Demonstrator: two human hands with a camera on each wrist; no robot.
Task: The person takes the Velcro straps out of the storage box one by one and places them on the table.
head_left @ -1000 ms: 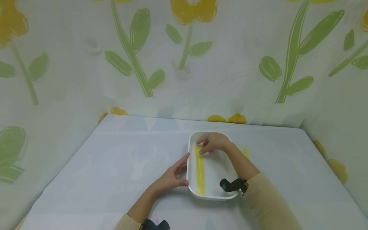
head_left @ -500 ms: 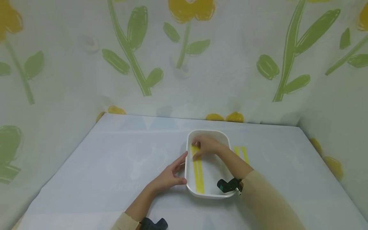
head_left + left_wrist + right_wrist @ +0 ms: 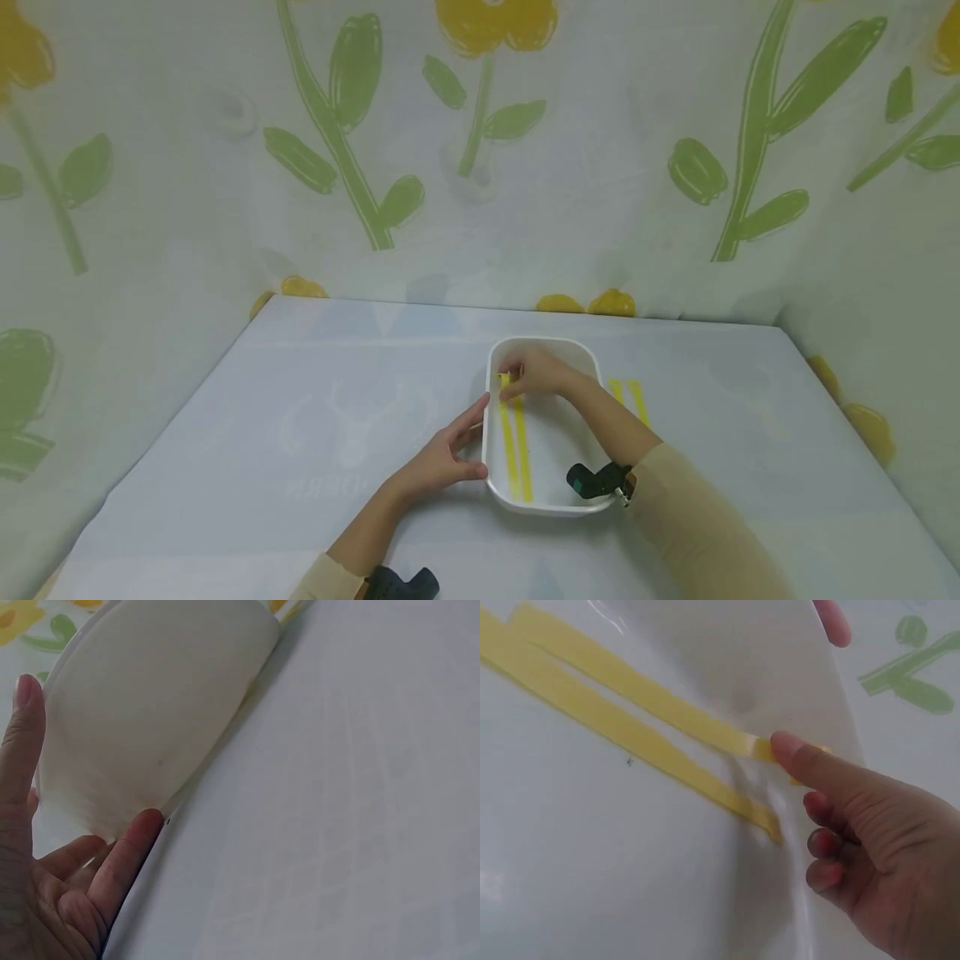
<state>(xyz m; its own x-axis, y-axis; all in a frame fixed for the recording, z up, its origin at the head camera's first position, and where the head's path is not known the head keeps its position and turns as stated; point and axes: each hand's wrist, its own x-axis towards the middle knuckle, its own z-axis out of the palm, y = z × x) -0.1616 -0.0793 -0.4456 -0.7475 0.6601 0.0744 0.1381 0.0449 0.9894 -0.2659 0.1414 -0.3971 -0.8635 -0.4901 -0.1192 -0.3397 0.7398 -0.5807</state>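
A white tray has two long yellow tape strips lying side by side along its left part. Between thumb and fingers, my right hand pinches the far end of the left tape strip. In the right wrist view this strip rises off the tray floor near the pinch, while the second strip lies flat beside it. My left hand rests against the tray's left side with spread thumb and fingers. The left wrist view shows its fingertips at the tray's outer wall.
Two more yellow strips lie on the table just right of the tray, partly behind my right forearm. The white table extends to both sides. A flower-patterned curtain hangs behind its far edge.
My right hand has moved to the left strip's far end and closed on it; that end is now lifted slightly. My left hand stays at the tray's side.
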